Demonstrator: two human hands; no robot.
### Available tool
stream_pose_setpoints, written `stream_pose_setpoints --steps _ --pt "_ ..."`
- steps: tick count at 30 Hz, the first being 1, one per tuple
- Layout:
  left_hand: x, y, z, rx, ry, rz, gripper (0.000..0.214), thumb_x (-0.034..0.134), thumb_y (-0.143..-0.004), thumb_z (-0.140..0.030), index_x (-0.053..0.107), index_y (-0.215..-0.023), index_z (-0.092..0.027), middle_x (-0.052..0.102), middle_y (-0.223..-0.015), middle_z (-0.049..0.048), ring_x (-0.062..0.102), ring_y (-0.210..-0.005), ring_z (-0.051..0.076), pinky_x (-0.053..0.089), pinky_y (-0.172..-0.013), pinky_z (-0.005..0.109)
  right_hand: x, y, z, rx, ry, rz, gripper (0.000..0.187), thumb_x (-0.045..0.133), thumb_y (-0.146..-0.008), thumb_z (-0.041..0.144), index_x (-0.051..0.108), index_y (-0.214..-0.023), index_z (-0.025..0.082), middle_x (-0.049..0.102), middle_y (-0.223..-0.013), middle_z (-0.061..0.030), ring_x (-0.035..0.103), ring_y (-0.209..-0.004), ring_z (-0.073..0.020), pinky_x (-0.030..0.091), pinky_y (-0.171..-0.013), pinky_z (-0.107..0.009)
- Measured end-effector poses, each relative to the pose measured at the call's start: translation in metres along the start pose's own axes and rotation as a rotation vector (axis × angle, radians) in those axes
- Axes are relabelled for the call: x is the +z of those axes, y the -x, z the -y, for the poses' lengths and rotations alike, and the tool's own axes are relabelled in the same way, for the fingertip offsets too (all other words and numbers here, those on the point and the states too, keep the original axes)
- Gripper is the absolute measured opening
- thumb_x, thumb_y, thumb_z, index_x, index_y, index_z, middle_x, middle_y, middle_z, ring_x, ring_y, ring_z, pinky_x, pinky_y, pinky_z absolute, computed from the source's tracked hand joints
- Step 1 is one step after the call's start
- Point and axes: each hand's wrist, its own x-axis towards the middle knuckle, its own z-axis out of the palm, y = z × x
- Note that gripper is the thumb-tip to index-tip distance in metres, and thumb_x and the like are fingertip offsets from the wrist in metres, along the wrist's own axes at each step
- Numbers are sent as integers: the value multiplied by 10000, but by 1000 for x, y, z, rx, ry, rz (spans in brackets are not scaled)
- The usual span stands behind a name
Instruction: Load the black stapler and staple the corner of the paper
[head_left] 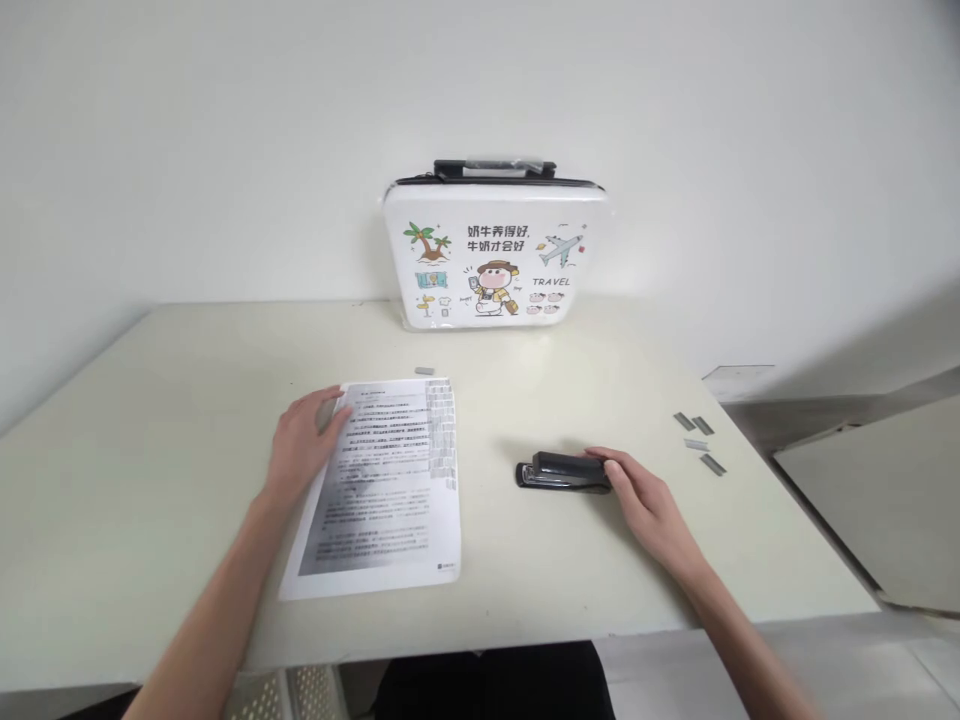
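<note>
Left hand: the left hand [304, 445] lies flat with fingers spread on the upper left corner of the printed sheets [382, 490].
Right hand: the right hand [645, 500] has loose fingers touching the rear end of the black stapler [562, 472], not closed around it.
Stapler: it lies on the table [150, 480], to the right of the sheets and apart from them.
Progress: it seems early; the stapler is not lifted, and no corner is inside it.
Nearby: staple strips [697, 440] lie farther right.

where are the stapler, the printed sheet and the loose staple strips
stapler [562, 470], head view, middle of its black body
printed sheet [382, 490], head view, centre of page
staple strips [712, 464], head view, nearest strip
</note>
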Motion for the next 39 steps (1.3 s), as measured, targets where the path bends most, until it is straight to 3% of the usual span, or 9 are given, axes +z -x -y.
stream_pose_setpoints --steps 4,6,8,10,17,23,33,36,39 --pt "-2 11 -60 14 85 -23 325 540 -1021 -483 692 -1214 -270 726 -1283 60 637 -1262 319 490 -1124 510 0 0 -1 -11 47 -3 465 380 -1079 549 716 -1222 261 741 -1277 -84 677 -1175 -273 518 -1044 -424" --pt "0 20 -99 132 186 170 299 544 -1034 -463 684 -1243 -300 723 -1286 41 659 -1220 293 518 -1091 488 0 0 -2 -22 72 -6 475 357 -1087 543 715 -1222 261 740 -1259 -83 676 -1145 -269 522 -1012 -407" --pt "8 29 -134 347 247 397 253 545 -1042 -426 703 -1205 -313 727 -1263 32 653 -1222 281 517 -1086 486 0 -1 -2 -46 83 -5 475 351 -1092 536 712 -1221 256 739 -1236 -85 677 -1114 -265 526 -979 -389" --pt "19 36 -160 454 302 494 226 552 -1048 -373 710 -1198 -314 733 -1227 40 646 -1223 271 515 -1076 477 -1 -3 -2 -70 82 7 470 353 -1094 530 714 -1209 251 744 -1199 -84 682 -1046 -255 535 -925 -369" --pt "64 41 -198 492 364 505 166 773 -929 -361 713 -1058 -277 749 -1101 44 668 -1118 282 537 -969 475 -5 -8 1 -121 69 30 470 355 -1096 532 715 -1183 243 744 -1088 -76 672 -923 -236 539 -853 -346" --pt "70 37 -201 528 297 476 132 796 -924 -322 689 -955 -254 758 -1010 18 670 -1072 263 510 -952 444 -1 -5 1 -54 67 4 491 320 -1105 528 701 -1234 247 741 -1164 -79 677 -1008 -242 527 -907 -355" --pt "36 30 -155 529 207 488 194 679 -994 -464 703 -1047 -279 753 -1128 28 663 -1131 266 510 -998 434 0 -3 3 -45 76 -13 494 339 -1096 550 717 -1208 251 752 -1099 -75 680 -984 -253 522 -887 -364" --pt "34 11 -136 449 132 382 240 605 -1025 -469 694 -1124 -270 752 -1158 44 660 -1146 280 492 -1043 461 0 -3 2 -54 80 -15 485 345 -1097 545 717 -1208 253 755 -1110 -75 682 -981 -251 524 -880 -359" --pt "38 -22 -114 306 -1 233 250 500 -1055 -356 689 -1170 -240 741 -1185 73 630 -1183 298 478 -1054 471 0 -3 1 -52 76 -9 479 347 -1101 537 711 -1214 247 754 -1132 -74 679 -994 -248 515 -890 -351"
